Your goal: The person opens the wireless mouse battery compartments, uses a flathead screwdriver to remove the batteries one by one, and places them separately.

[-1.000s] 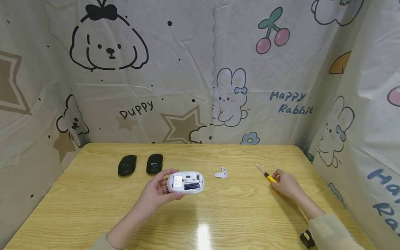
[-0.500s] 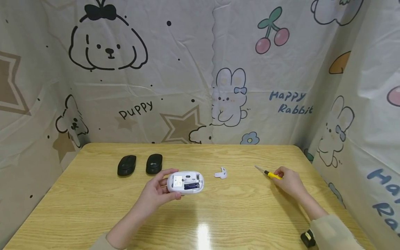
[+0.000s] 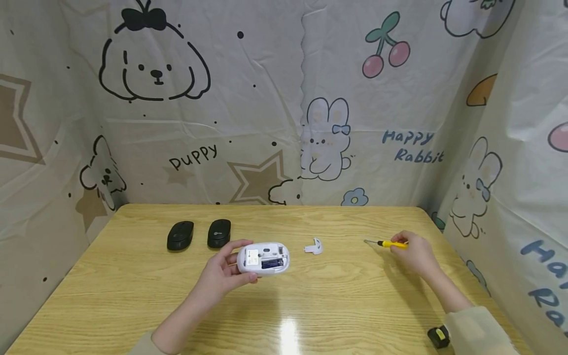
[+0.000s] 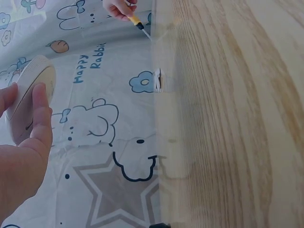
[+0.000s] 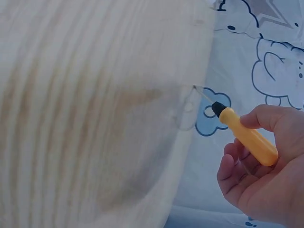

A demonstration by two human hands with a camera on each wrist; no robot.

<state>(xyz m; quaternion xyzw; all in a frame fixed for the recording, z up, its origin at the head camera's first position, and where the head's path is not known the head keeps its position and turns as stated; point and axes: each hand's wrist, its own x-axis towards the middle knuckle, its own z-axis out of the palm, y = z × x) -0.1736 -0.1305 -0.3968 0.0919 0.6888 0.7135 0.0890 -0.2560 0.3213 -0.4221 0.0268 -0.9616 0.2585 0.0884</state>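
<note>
My left hand grips a white computer mouse by its left end, underside facing me. Its battery compartment is uncovered, and a dark battery lies inside. In the left wrist view the mouse sits between thumb and fingers, seen edge-on. On the right, my right hand holds a small screwdriver by its yellow handle, the metal shaft pointing left. The right wrist view shows the handle between thumb and curled fingers. A white battery cover lies on the table between both hands.
Two black mice, one at the far left and another beside it, stand on the wooden table. A small black and yellow object lies by the right sleeve. Printed cloth hangs behind the table.
My right hand has shifted slightly right with the screwdriver, which has turned from slanting to nearly level in the head view. The left hand and white mouse have stayed in place.
</note>
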